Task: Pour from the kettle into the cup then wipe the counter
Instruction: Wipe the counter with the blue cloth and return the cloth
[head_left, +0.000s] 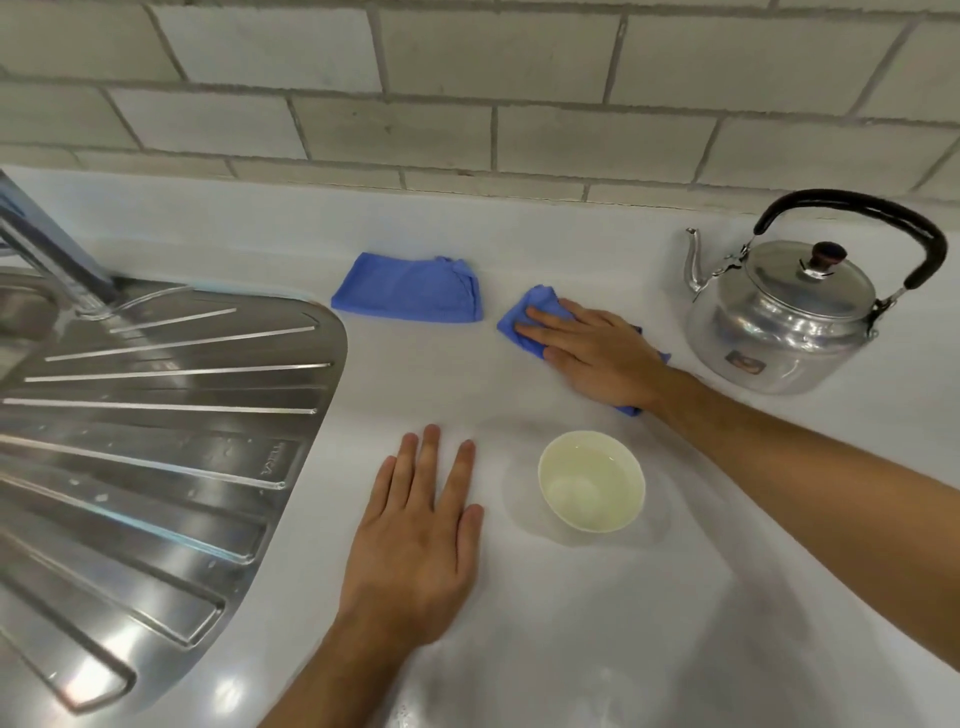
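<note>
A shiny metal kettle (779, 322) with a black handle stands upright at the back right of the white counter (597, 623), its spout pointing left. A pale cream cup (591, 480) holding clear liquid sits in the middle, near me. My right hand (597, 351) lies flat on a crumpled blue cloth (524, 317), pressing it onto the counter between the cup and the kettle. My left hand (421, 525) rests flat on the counter, palm down, fingers apart, just left of the cup and holding nothing.
A second blue cloth (410, 286), folded, lies at the back centre. A ribbed steel sink drainer (156, 441) fills the left side, with a tap base (57, 260) behind it. A grey brick wall (467, 93) closes the back edge.
</note>
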